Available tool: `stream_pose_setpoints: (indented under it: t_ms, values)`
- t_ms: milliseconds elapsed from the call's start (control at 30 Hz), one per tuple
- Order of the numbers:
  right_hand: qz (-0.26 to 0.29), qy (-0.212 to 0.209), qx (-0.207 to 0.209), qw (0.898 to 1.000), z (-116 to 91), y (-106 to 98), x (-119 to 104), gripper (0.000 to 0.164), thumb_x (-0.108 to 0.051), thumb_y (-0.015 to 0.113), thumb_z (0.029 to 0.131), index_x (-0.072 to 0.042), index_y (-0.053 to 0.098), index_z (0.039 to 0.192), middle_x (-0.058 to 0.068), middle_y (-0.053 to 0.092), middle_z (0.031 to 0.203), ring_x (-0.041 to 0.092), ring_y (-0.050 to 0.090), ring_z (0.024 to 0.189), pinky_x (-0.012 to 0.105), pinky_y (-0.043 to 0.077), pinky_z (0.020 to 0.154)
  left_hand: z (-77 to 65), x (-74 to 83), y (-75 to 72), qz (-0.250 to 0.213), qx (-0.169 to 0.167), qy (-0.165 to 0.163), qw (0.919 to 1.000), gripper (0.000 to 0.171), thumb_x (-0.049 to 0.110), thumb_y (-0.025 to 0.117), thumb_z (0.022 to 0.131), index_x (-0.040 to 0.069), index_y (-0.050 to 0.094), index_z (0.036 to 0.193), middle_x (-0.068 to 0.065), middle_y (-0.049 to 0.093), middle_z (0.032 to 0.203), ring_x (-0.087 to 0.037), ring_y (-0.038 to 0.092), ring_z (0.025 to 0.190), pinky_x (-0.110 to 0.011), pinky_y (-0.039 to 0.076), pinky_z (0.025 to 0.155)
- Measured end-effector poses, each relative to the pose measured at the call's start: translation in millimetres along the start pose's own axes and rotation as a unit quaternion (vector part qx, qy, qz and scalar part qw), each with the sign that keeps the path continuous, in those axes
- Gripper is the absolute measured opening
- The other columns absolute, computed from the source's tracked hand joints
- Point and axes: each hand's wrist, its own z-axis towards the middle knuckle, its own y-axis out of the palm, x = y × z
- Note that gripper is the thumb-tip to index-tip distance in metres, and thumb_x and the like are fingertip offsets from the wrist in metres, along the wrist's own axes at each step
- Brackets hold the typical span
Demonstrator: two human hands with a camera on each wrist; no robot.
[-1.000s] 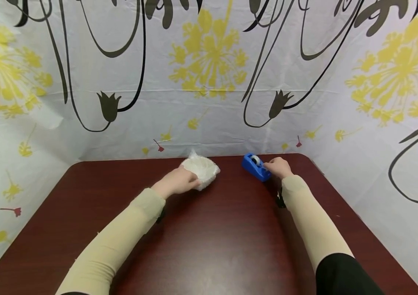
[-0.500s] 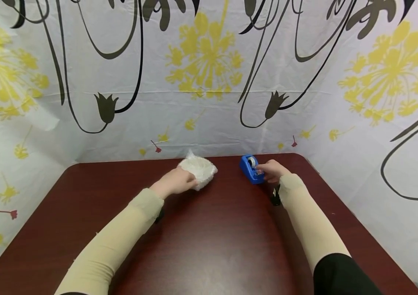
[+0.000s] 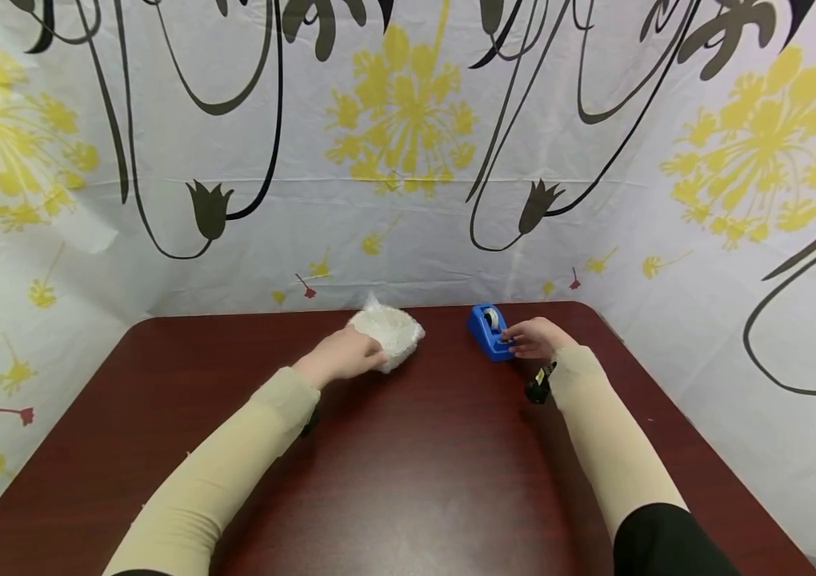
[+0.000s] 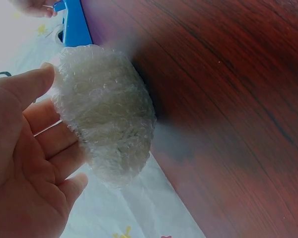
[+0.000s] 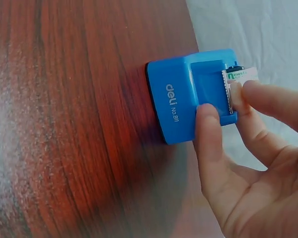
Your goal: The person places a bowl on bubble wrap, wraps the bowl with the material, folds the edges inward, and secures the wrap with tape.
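Observation:
In the head view, my left hand (image 3: 346,352) holds a bubble-wrapped bundle (image 3: 390,332) near the table's far edge. The left wrist view shows the thumb at the rim of that bundle (image 4: 107,114) and the other fingers behind it; what lies inside the wrap is blurred by the plastic. To the right stands a blue tape dispenser (image 3: 487,332) with a roll of tape (image 3: 492,318) in it. My right hand (image 3: 536,338) is at its cutter. Seen from the right wrist, two fingertips pinch the printed tape end (image 5: 242,75), and another digit touches the dispenser's blue body (image 5: 174,104).
The dark red-brown table (image 3: 415,480) reaches back to a white cloth backdrop (image 3: 408,240) with yellow and grey flowers. More of this cloth closes off both sides. A black wrist camera (image 3: 539,386) hangs under the right wrist.
The tape dispenser has turned, its front end swinging left towards me, and my right hand has shifted slightly left with it. My left hand and the bundle have stayed in place.

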Motion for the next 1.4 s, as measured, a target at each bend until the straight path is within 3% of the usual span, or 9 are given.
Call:
stream_pose_setpoints:
  t_ms: [133,400,733,833,933,1033,1167,1267,1400]
  values:
    - [0.045,0.0,-0.034,0.998,-6,-4,0,0.026,-0.016,0.061,0.095,0.004,0.063,0.111,0.014,0.061,0.106,0.017,0.065,0.083,0.033,0.055,0.083,1.8,0.2,1.9,0.004,0.0,-0.004,1.0,0.027,0.035,0.053,0.101,0.02,0.072,0.09,0.013,0.061,0.074,-0.01,0.055,0.071,-0.045,0.035,0.106]
    - [0.108,0.014,-0.055,0.993,-6,-4,-6,0.046,-0.018,0.046,0.103,0.007,0.038,0.141,0.03,0.033,0.144,0.024,0.065,0.093,0.034,0.054,0.086,4.8,0.2,2.0,0.007,0.004,-0.002,1.0,0.028,0.035,0.053,0.101,0.018,0.072,0.088,0.01,0.064,0.075,-0.01,0.059,0.075,-0.05,0.024,0.113]
    - [0.157,-0.01,-0.061,0.986,-17,3,8,0.049,-0.016,0.037,0.105,0.009,0.024,0.145,0.029,0.021,0.15,0.023,0.065,0.099,0.042,0.039,0.105,2.6,-2.3,2.0,-0.001,0.004,0.001,1.0,0.027,0.036,0.053,0.1,0.02,0.071,0.088,0.011,0.065,0.078,-0.011,0.063,0.08,-0.05,0.02,0.114]
    - [0.179,-0.033,-0.067,0.981,-20,5,15,0.034,-0.015,0.036,0.105,0.007,0.038,0.132,0.026,0.027,0.142,0.026,0.062,0.106,0.044,0.035,0.106,2.2,-2.6,1.1,0.001,0.004,0.002,1.0,0.027,0.036,0.054,0.1,0.019,0.072,0.09,0.009,0.067,0.083,-0.014,0.065,0.086,-0.05,0.021,0.114]
    - [0.211,-0.049,-0.067,0.974,-23,5,22,0.02,-0.012,0.039,0.104,0.003,0.051,0.1,0.02,0.037,0.127,0.03,0.059,0.113,0.043,0.037,0.105,2.5,-2.4,0.1,0.002,0.003,0.002,1.0,0.027,0.035,0.054,0.1,0.018,0.073,0.092,0.008,0.069,0.086,-0.016,0.065,0.091,-0.05,0.022,0.114]
    - [0.243,-0.06,-0.076,0.965,-27,5,27,0.029,-0.011,0.038,0.103,-0.003,0.053,0.079,0.015,0.039,0.12,0.034,0.054,0.12,0.042,0.039,0.104,3.6,-1.2,-0.9,0.005,0.001,0.001,1.0,0.027,0.035,0.054,0.1,0.018,0.073,0.092,0.008,0.069,0.087,-0.017,0.065,0.091,-0.049,0.024,0.113]
    - [0.283,-0.077,-0.093,0.951,-32,5,34,0.034,-0.01,0.035,0.102,-0.005,0.052,0.073,0.012,0.035,0.121,0.037,0.047,0.129,0.042,0.037,0.105,5.1,0.3,-2.3,0.007,0.002,-0.002,1.0,0.026,0.035,0.054,0.099,0.018,0.074,0.092,0.008,0.068,0.086,-0.016,0.063,0.085,-0.043,0.039,0.101]
    - [0.301,-0.075,-0.071,0.948,-35,9,37,0.028,-0.011,0.037,0.103,-0.003,0.054,0.083,0.013,0.037,0.121,0.035,0.046,0.13,0.043,0.035,0.106,5.5,0.9,-2.8,0.008,-0.001,-0.006,0.9999,0.027,0.036,0.055,0.099,0.019,0.074,0.092,0.01,0.067,0.085,-0.014,0.06,0.079,-0.039,0.046,0.088]
    - [0.202,-0.068,0.004,0.977,-43,21,33,0.035,-0.021,0.044,0.104,0.004,0.052,0.127,0.022,0.043,0.13,0.033,0.046,0.13,0.044,0.037,0.106,5.4,-0.6,-2.8,0.003,-0.007,-0.014,0.9999,0.028,0.038,0.054,0.1,0.02,0.073,0.092,0.011,0.065,0.082,-0.012,0.058,0.076,-0.036,0.047,0.081]
